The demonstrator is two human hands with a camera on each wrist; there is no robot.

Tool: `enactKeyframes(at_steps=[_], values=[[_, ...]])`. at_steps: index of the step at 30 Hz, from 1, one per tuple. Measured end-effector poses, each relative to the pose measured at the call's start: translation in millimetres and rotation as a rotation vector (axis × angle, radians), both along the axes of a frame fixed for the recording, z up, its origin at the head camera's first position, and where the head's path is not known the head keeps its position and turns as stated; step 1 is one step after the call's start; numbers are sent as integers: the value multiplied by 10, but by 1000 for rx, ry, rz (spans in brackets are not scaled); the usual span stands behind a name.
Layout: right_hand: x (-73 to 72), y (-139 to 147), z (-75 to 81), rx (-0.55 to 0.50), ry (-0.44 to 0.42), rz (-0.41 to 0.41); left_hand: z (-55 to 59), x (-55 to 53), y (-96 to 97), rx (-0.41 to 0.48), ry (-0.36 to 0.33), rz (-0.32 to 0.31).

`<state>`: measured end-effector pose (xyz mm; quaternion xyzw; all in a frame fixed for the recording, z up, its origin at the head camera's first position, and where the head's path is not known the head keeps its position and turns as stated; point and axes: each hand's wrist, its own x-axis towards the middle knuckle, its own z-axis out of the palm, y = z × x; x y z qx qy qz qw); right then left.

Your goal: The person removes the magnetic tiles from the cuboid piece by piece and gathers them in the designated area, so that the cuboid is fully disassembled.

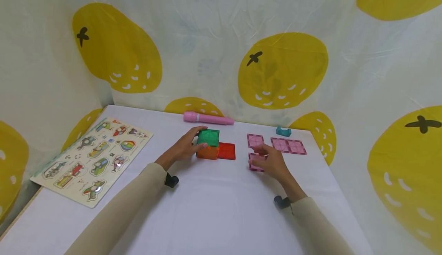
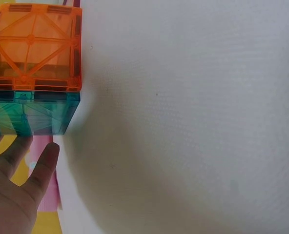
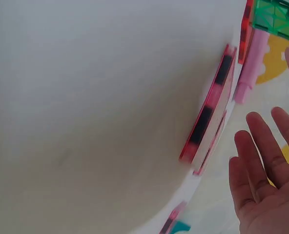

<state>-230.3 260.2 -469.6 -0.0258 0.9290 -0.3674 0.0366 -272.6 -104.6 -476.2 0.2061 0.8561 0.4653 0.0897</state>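
Observation:
A cube of see-through magnetic tiles stands at mid-table, with a green tile (image 1: 208, 137) on top, an orange tile (image 2: 32, 46) in front and a teal tile (image 2: 27, 114) on its left side. My left hand (image 1: 184, 147) holds this cube from the left, thumb by the upper front edge and fingers toward the back. Flat against the cube's right side lies a red tile (image 1: 226, 151). My right hand (image 1: 272, 163) hovers over the nearest pink tile (image 1: 254, 166), partly covering it. In the right wrist view its fingers (image 3: 269, 151) are loosely extended, with nothing held.
More pink tiles lie beyond the right hand, one alone (image 1: 254, 140) and a joined pair (image 1: 288, 145). A pink pen-shaped thing (image 1: 208, 118) and a small teal curved piece (image 1: 283, 131) are near the back edge. At left lies a picture puzzle board (image 1: 93, 161).

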Motion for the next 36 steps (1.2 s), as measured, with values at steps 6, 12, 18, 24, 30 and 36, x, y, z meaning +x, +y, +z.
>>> enactKeyframes(at_steps=[6,12,18,24,30,36], values=[[-115,-301,-57,54,27,99,-15,8,7,-1,-5,6],[-219,-545,-92,102,57,170,-25,15,6,2,-10,14],[-324,-711,-112,127,40,214,-21,23,-1,-7,-6,18],[-436,-859,-114,149,9,257,-10,20,4,-7,-15,25],[-491,-963,-82,225,31,270,0,14,8,-4,-15,16],[-508,-973,-99,275,54,259,-11,10,8,7,2,4]])
